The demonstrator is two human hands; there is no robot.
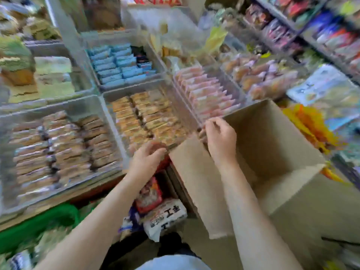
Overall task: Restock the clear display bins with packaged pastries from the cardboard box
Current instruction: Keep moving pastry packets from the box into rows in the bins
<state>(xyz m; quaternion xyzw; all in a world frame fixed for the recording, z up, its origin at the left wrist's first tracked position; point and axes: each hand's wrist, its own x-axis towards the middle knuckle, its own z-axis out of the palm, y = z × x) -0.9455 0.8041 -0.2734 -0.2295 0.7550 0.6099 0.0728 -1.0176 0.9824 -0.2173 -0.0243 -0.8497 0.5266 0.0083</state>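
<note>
An open cardboard box [272, 152] stands at the right, and the part of its inside that shows is bare. My left hand [146, 160] curls around a brown packaged pastry [156, 146] at the front edge of the middle clear bin [109, 98], which is packed with orange-brown pastries [144, 117]. My right hand [220, 139] is over the box's left flap, by the front corner of the clear bin of pink packs [206, 92]. Its curled fingers hold what look like a few small packs [202, 135]; blur hides the detail.
A clear bin of brown pastries [58, 149] sits at the left and one of blue packs [118, 63] behind. Shelves of snacks [311, 36] rise at the right. Bagged goods [163, 215] lie below the bins, beside a green crate [39, 221].
</note>
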